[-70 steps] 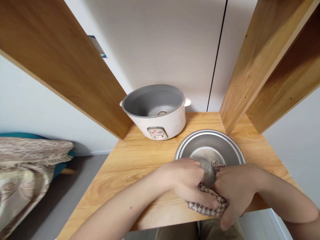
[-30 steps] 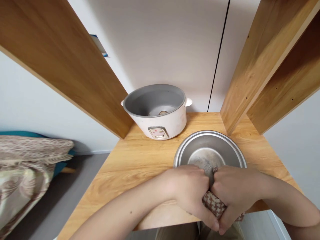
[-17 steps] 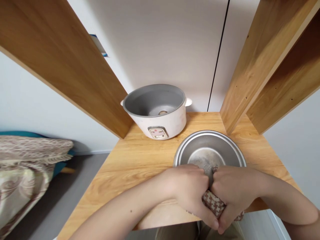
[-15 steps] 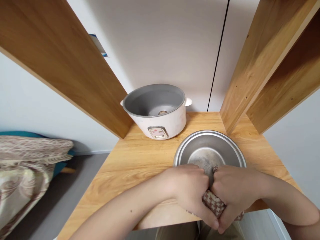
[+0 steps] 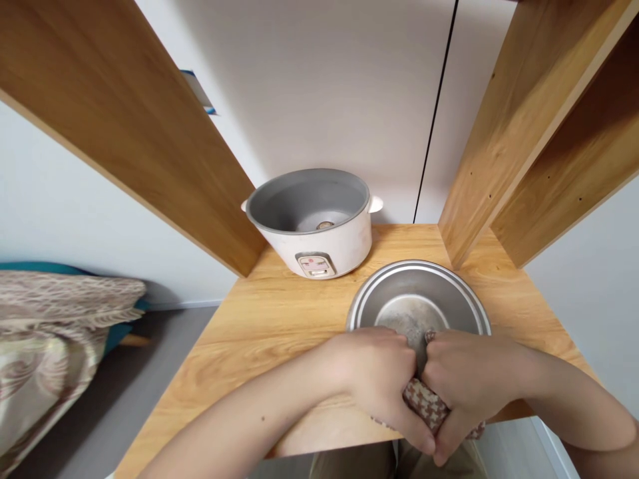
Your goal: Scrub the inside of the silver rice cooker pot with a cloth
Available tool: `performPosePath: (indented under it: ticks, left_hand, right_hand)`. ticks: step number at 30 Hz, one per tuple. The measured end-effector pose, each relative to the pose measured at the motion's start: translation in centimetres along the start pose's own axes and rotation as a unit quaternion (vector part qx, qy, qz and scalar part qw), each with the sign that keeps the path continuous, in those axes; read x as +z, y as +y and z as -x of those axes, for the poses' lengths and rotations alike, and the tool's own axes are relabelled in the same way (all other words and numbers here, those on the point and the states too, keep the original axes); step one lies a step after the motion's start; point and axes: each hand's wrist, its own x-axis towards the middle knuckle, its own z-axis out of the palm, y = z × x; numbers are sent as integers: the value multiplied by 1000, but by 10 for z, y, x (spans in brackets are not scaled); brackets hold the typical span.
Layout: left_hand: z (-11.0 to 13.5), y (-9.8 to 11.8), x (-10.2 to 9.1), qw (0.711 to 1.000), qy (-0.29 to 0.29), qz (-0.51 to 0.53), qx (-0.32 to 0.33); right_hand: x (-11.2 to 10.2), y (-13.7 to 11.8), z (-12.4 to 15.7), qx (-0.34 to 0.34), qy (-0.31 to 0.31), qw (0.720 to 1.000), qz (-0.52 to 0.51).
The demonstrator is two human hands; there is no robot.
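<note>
Checked cloth (image 5: 428,409): bunched at the near edge of the wooden shelf (image 5: 259,326), gripped between the left hand (image 5: 379,379) and right hand (image 5: 472,382), both closed on it and pressed together. Metal pot (image 5: 418,299): stood upright on the shelf, its near rim under both hands. Rice cooker body (image 5: 313,223): white, uncovered, behind and left of the pot, apart from it.

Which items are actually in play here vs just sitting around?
In play:
left hand and right hand, both gripping the checked cloth
metal bowl, its near rim under both hands

Sitting around:
rice cooker base, lid off, behind the bowl
wooden shelf
patterned fabric at far left
</note>
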Motion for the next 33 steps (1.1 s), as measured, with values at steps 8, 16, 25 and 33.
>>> performPosePath:
  ticks: [8, 16, 25, 33]
  left_hand:
    - [-1, -1, 1, 1000, 1, -27, -10]
    - [0, 0, -1, 1000, 4, -8, -5]
    - [-1, 0, -1, 1000, -5, -2, 0]
    - [0, 1, -1, 1000, -1, -16, -4]
  right_hand:
    - [-4, -3, -3, 42, -60, 997, 13]
    - [-2, -1, -2, 10, -11, 999, 30]
    - [-5, -2, -2, 0, -37, 999, 32]
    - [-5, 0, -3, 39, -64, 997, 12]
